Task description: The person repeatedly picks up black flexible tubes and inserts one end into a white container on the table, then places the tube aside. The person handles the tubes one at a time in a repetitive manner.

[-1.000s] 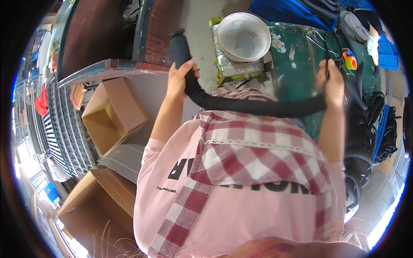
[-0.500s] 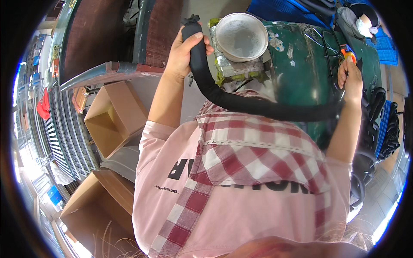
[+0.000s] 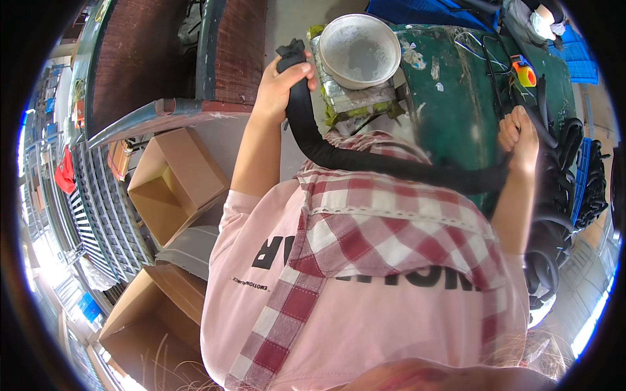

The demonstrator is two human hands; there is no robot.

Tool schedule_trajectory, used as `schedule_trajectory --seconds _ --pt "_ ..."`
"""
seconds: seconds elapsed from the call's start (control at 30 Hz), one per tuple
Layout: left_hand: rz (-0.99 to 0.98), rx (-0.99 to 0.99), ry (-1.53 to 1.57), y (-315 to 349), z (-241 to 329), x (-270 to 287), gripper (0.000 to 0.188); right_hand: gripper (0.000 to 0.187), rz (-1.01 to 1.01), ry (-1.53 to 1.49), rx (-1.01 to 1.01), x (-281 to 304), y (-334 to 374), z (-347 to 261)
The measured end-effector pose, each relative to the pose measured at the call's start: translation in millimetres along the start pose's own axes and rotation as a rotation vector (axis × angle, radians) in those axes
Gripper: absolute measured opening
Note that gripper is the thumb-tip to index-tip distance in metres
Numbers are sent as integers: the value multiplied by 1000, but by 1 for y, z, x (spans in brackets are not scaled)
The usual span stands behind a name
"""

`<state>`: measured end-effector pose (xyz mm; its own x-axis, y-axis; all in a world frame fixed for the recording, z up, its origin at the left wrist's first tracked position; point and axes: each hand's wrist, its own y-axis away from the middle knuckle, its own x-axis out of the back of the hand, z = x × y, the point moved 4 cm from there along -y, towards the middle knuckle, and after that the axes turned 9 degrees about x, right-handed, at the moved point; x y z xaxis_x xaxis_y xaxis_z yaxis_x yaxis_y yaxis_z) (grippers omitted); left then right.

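A long black foam-like tube (image 3: 398,164) curves across in front of my chest. My left hand (image 3: 285,81) is closed around its raised, gathered end at the upper left. On the right, my right hand (image 3: 520,140) has its fingers curled in at the tube's other end, which is partly hidden against the hand. A grey-white bucket (image 3: 360,51) holding cloudy liquid stands beyond the tube, on a silvery wrapped block (image 3: 349,102). Just past my right hand, an orange and yellow object (image 3: 523,70) lies on the green surface (image 3: 450,91).
Open cardboard boxes (image 3: 176,179) stand to the left, below a dark red and green cabinet-like frame (image 3: 238,52). More black tubes (image 3: 548,241) are piled on the right beside a blue crate (image 3: 581,186). Thin wires and blue plastic sheets or crates lie at the far right.
My right hand has come away from the orange object, moving nearer to me, and its fingers are now curled in. My left hand still holds the tube's end.
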<state>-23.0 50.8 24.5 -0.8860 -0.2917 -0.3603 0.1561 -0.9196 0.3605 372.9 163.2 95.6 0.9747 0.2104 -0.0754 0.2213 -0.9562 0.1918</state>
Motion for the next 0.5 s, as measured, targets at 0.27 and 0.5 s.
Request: schedule_trajectory --seconds 0.27,0.5 --pt "16 305 29 29 -70 33 28 29 35 -32 -242 1 5 48" --pt "40 234 86 15 -43 28 29 27 -198 770 238 16 -39 39"
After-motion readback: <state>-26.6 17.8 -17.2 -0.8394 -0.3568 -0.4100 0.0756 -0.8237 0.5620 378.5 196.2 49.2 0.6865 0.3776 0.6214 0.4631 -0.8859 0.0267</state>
